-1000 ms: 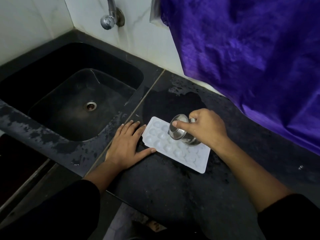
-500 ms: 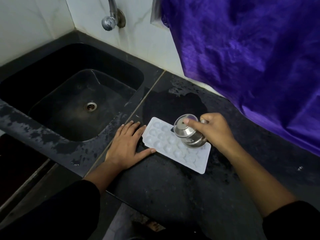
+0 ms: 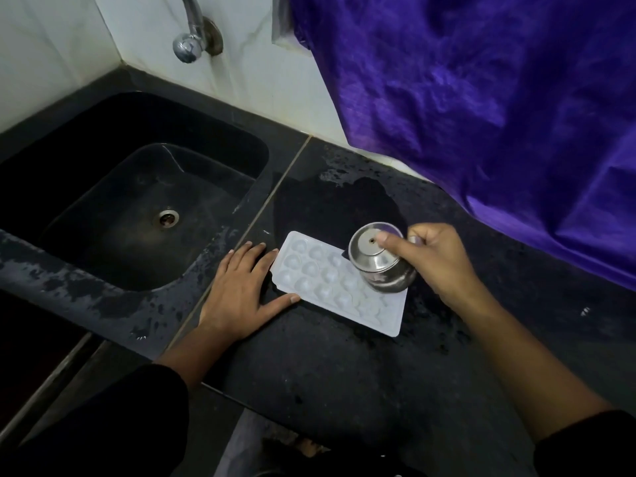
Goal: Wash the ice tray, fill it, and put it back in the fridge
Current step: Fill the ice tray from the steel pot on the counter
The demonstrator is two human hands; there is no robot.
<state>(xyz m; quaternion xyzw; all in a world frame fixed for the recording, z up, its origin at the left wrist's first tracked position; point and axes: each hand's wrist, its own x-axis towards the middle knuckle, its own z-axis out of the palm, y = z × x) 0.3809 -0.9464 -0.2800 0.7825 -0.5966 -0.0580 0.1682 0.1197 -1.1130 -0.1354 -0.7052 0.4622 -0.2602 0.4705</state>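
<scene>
The ice tray [image 3: 330, 287] lay flat on the wet desk [image 3: 344, 380] beside the sink [image 3: 213, 201]. The left hand [image 3: 237, 297] lay flat, fingers straight (thumb touching the tray's edge); the right hand [image 3: 437, 259] gripped a tilted steel cup [image 3: 380, 266] over it.

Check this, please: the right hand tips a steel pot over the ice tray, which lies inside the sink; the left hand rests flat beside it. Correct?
Not quite. The head view shows the ice tray on the counter, right of the sink, not inside it. The right hand does tip the steel pot over it, and the left hand rests flat beside it.
</scene>
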